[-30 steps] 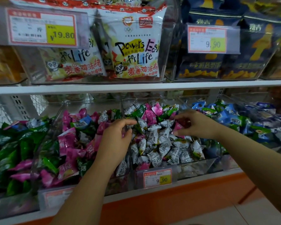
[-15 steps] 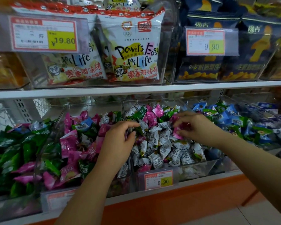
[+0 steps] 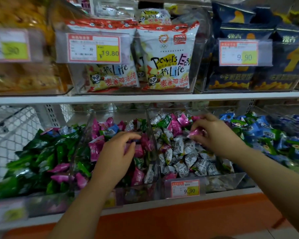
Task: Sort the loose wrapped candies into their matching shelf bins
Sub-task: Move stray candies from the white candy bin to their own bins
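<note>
1. A white shelf board (image 3: 145,98) splits the display. An orange base panel (image 3: 179,219) runs under the lower tier, with pale floor tile (image 3: 273,233) at the bottom right corner.
2. The lower tier holds a row of clear bins: green candies (image 3: 41,152) on the left, then the pink-candy bin (image 3: 91,121), then the white-candy bin (image 3: 231,180) with stray pink and green pieces, then blue candies (image 3: 259,128) on the right.
3. The right hand (image 3: 212,133) hovers over the back of the white-candy bin, and its thumb and fingertips pinch a pink candy (image 3: 195,131) just above the pile.
4. The left hand (image 3: 116,152) reaches into the pink-candy bin with fingers curled close to the thumb. I cannot tell whether it holds a piece.
5. The upper tier carries white snack bags (image 3: 166,62), dark blue bags (image 3: 248,76) and a 19.80 price tag (image 3: 93,48).
6. White wire mesh (image 3: 12,135) shows at the left. The labels at the far left are smeared and cannot be read. Both forearms are cut off by the bottom edge, and the rightmost bins run out of view.
</note>
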